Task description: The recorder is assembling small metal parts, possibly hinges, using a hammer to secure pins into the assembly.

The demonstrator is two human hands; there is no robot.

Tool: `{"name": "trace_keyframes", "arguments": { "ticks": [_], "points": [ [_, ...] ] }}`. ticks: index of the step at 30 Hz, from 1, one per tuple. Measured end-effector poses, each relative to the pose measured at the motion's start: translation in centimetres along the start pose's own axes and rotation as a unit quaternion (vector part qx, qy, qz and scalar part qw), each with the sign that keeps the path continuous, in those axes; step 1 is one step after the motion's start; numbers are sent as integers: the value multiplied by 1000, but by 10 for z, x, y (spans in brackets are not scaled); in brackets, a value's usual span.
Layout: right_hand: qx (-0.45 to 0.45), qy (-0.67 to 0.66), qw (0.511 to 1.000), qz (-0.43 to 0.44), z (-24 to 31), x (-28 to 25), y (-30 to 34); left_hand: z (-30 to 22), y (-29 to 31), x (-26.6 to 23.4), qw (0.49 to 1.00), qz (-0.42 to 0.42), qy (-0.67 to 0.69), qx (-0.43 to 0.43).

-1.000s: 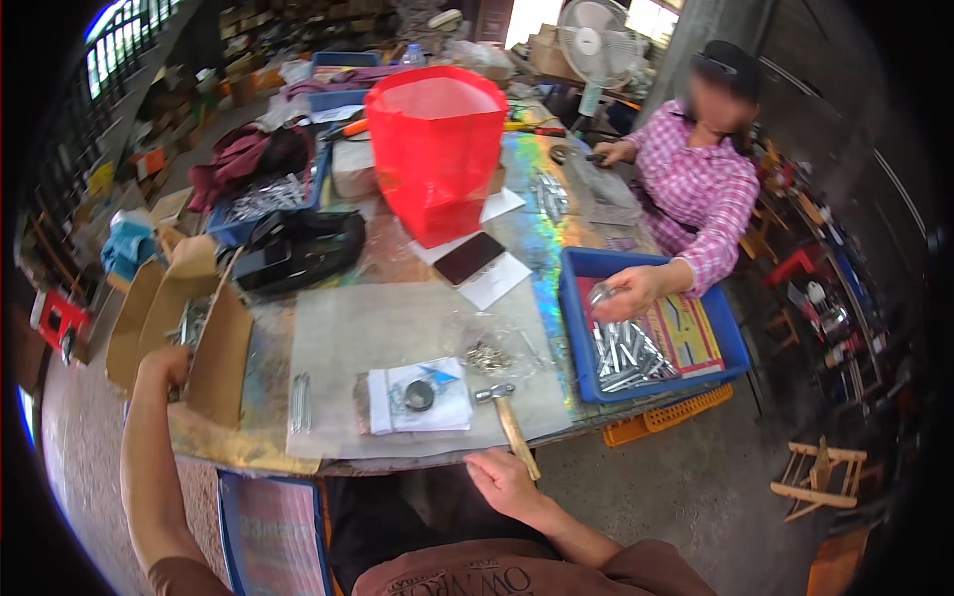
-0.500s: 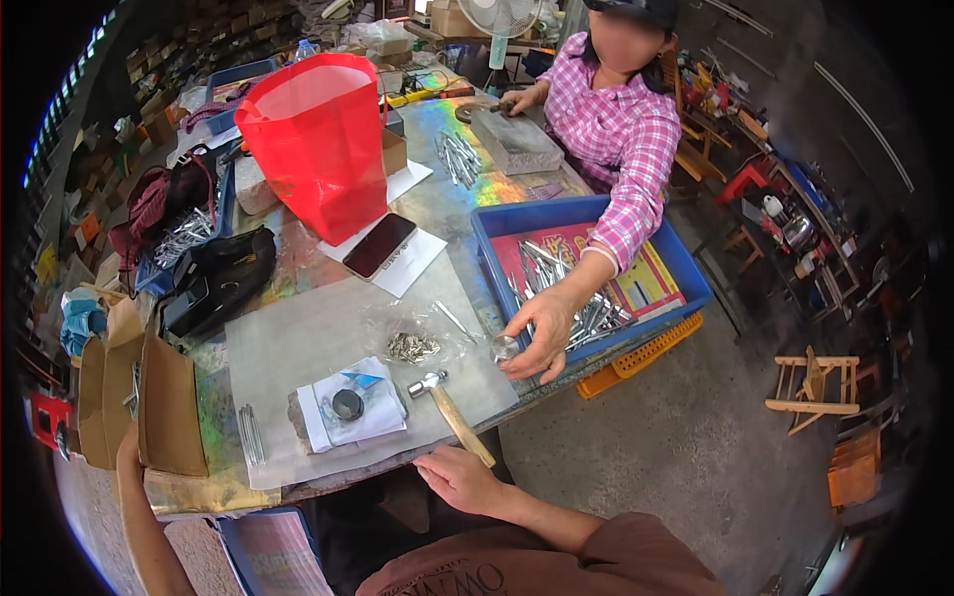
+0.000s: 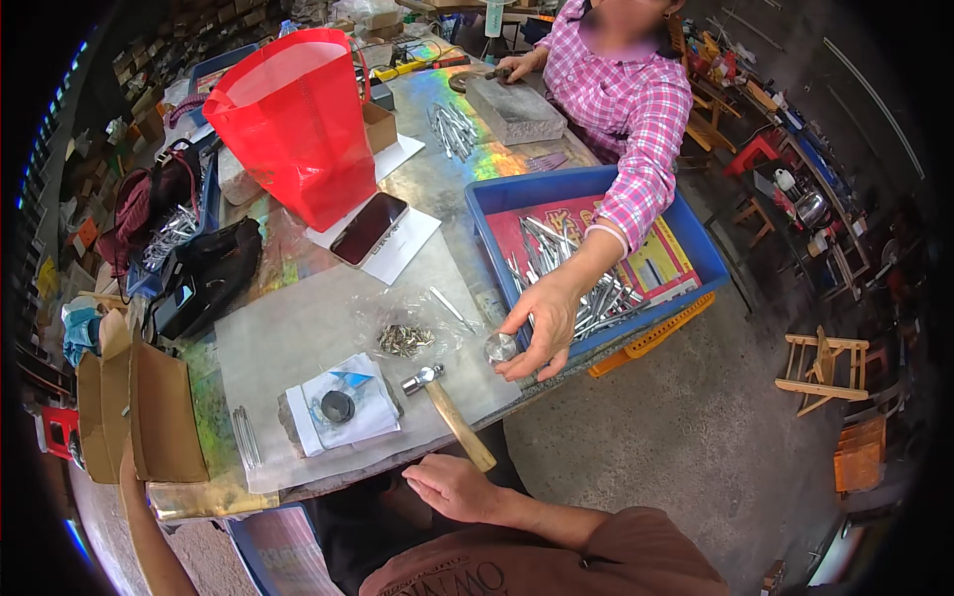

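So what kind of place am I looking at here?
Likely a small workshop doing hand assembly. A hammer lies on the worktable, a blue crate holds metal rods, and shelves of boxes line the back. The right hand rests near the hammer's handle.

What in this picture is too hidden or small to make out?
Head view:
- Left hand: behind the brown cardboard box; only the forearm shows.
- Small shiny object in the co-worker's hand: too small to identify.
- Red plastic bag: contents hidden by its walls.
- Right hand: empty, near the wooden-handled hammer.
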State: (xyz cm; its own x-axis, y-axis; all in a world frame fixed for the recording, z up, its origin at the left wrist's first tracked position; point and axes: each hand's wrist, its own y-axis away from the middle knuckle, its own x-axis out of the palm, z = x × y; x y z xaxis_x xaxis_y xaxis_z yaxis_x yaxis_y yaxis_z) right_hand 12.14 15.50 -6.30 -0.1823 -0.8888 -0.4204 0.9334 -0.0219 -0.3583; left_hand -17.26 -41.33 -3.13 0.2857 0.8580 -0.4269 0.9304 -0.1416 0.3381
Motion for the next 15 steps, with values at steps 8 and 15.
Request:
{"name": "trace_keyframes", "arguments": {
  "ticks": [8, 15],
  "points": [
    [-7, -49, 999, 14, -2, 6, -3, 1, 5, -2, 1000, -17, 5, -12],
    [-10, -68, 998, 13, -4, 3, -11, -4, 8, 0, 999, -37, 6, -23]
  ]
}}
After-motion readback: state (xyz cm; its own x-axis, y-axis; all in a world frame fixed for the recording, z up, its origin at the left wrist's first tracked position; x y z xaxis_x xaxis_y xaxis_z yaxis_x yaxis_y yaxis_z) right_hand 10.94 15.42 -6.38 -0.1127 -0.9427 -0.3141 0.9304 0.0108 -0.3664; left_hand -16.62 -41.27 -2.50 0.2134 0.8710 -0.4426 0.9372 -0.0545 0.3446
